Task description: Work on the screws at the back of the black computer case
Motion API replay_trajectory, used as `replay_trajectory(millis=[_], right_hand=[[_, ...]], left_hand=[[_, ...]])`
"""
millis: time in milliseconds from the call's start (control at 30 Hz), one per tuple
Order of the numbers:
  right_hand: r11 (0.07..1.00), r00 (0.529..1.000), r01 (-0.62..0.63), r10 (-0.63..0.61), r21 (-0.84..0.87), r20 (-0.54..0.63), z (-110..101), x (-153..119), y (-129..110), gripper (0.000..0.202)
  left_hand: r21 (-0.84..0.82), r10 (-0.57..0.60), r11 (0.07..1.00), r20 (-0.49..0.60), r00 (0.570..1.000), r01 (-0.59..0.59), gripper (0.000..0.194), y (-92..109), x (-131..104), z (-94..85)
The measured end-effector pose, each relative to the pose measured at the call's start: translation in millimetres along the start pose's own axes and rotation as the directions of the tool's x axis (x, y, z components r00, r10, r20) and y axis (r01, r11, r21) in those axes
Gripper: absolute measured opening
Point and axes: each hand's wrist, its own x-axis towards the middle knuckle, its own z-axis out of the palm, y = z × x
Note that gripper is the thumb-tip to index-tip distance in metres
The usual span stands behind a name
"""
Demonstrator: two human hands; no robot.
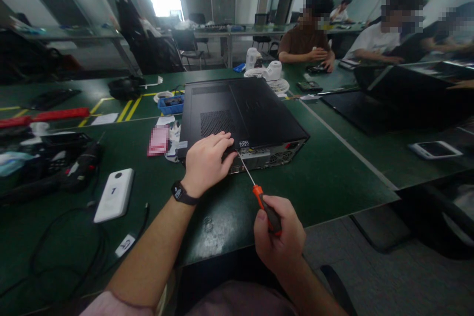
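Observation:
A black desktop computer case [255, 108] lies flat on the green table, its rear panel facing me. My left hand [207, 160], a black watch on its wrist, lies on the case's top near the rear edge. Its fingers are stretched over the cover and its thumb is apart from them, beside the edge. My right hand [279, 232] is closed around the handle of an orange-and-black screwdriver [267, 210]. The thin shaft points up and left, and its tip meets the rear edge beside my left thumb. Whatever lies under the tip is too small to make out.
To the left are a white power bank [114, 195], a black cable [48, 222] and a red-and-black power tool [82, 167]. A blue tray [172, 103] and white fans [272, 71] stand beyond the case. A phone [437, 149] lies right. Several people sit across the table.

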Motion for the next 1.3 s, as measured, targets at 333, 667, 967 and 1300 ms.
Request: replay_trajectory(millis=[333,667,967,1300], right_hand=[[1.000,1.000,0.008,-0.008,-0.010,-0.006,-0.1,2.5,-1.3,0.029],[1.000,1.000,0.005,-0.005,-0.008,-0.010,0.1,1.7,-1.4,0.029],[1.000,1.000,0.010,-0.010,0.006,-0.002,-0.3,2.4,-1.4,0.026],[0.993,1.000,0.021,-0.022,0.116,0.010,-1.1,-1.1,5.4,0.039]], left_hand=[[0.007,0.005,1.000,-0.008,1.000,-0.005,0.023,-0.2,-0.4,0.1],[-0.003,-0.006,1.000,-0.001,1.000,0.006,0.023,0.5,-0.9,0.1],[0.008,0.006,1.000,-0.001,1.000,-0.006,0.024,0.3,-0.7,-0.3],[0.028,0.003,1.000,0.020,1.000,-0.003,0.024,1.2,0.2,-3.1]])
